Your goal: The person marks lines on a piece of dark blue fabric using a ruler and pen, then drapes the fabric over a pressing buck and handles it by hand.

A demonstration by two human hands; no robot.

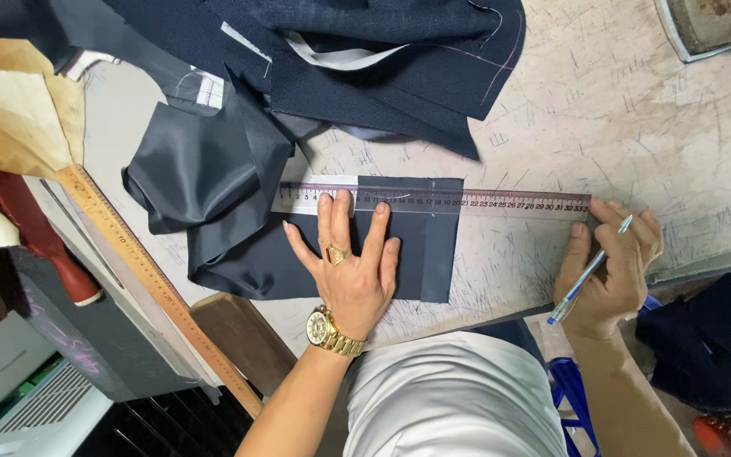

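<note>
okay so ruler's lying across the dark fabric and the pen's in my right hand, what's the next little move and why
Probably bring the pen tip onto the dark fabric rectangle and draw along the clear ruler. The left hand already presses fabric and ruler flat, while the right hand sits at the ruler's far end, pen tip off the cloth, over the bare table.

Scuffed, pen-marked worktable (619, 110) here. Dark fabric panel (416, 254), clear ruler (433, 200) and navy jacket (382, 59) lie on it. Wooden ruler (141, 267) at the left edge.
</note>
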